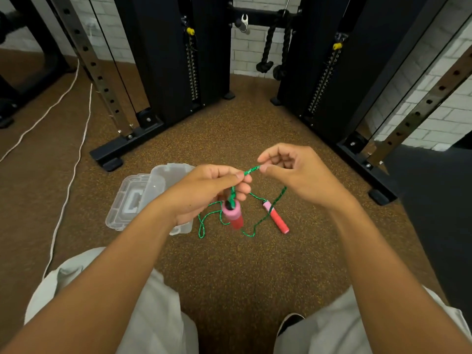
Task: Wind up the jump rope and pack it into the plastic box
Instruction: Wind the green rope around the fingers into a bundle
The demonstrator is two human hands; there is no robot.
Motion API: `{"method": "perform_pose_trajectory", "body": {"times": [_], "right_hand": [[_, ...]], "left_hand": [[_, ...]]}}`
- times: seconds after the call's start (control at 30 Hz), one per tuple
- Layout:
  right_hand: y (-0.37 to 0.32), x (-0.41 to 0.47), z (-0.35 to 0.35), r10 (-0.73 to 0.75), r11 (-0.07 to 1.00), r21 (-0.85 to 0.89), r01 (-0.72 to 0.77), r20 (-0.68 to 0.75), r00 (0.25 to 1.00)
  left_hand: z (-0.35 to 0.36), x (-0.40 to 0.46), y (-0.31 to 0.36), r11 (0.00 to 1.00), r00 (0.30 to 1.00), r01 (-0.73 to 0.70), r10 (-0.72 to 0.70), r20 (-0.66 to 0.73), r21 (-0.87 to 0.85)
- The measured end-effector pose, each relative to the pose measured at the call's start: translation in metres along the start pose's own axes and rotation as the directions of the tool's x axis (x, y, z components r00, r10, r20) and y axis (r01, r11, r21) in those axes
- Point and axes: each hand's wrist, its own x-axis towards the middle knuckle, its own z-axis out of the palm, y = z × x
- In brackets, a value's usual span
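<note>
Jump rope (251, 171) pinched taut between both hands: left (212, 190), right (293, 175)

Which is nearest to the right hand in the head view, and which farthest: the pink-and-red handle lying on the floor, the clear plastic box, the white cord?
From the right hand:
1. Pink-and-red handle lying on the floor, just below.
2. Clear plastic box, left, behind the left hand.
3. White cord, far left.

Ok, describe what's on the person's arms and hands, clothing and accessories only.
Both forearms are bare right up to the frame's edge: no sleeves show. The left hand and right hand wear no gloves, rings, watch or bracelets. Nails look short and unpainted.
</note>
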Motion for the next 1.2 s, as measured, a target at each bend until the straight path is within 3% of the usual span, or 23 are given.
{"method": "perform_pose_trajectory", "body": {"times": [0.17,0.27,0.4,0.67,0.93,1.07,1.2], "right_hand": [[-0.012,-0.002,0.021,-0.050,0.996,-0.079,0.044,-0.071,0.996],[-0.018,-0.001,0.025,-0.066,0.997,-0.055,0.061,-0.090,0.994],[0.002,-0.009,0.033,0.003,0.999,-0.032,-0.007,-0.139,0.990],[0.028,-0.026,0.067,0.080,0.990,-0.118,-0.078,0.007,0.997],[0.003,-0.030,0.074,-0.036,0.933,-0.353,0.074,0.112,0.993],[-0.008,-0.030,0.061,-0.017,0.966,-0.255,0.044,0.106,0.994],[-0.013,-0.031,0.054,-0.033,0.975,-0.216,0.049,0.080,0.996]], "left_hand": [[-0.002,-0.007,0.003,0.996,0.987,0.088,-0.087,0.134,0.001],[-0.002,-0.008,0.006,0.997,0.987,0.077,-0.075,0.145,-0.007],[-0.001,-0.002,0.005,0.992,0.996,0.034,-0.024,0.081,-0.120],[-0.006,0.003,0.005,0.954,0.998,-0.036,0.047,0.029,-0.299],[-0.011,0.008,-0.005,0.983,0.996,-0.080,0.085,0.022,-0.166],[-0.009,0.008,-0.002,0.985,0.993,-0.114,0.116,0.011,-0.129],[-0.007,0.009,0.003,0.976,0.985,-0.143,0.125,-0.118,-0.165]]}}
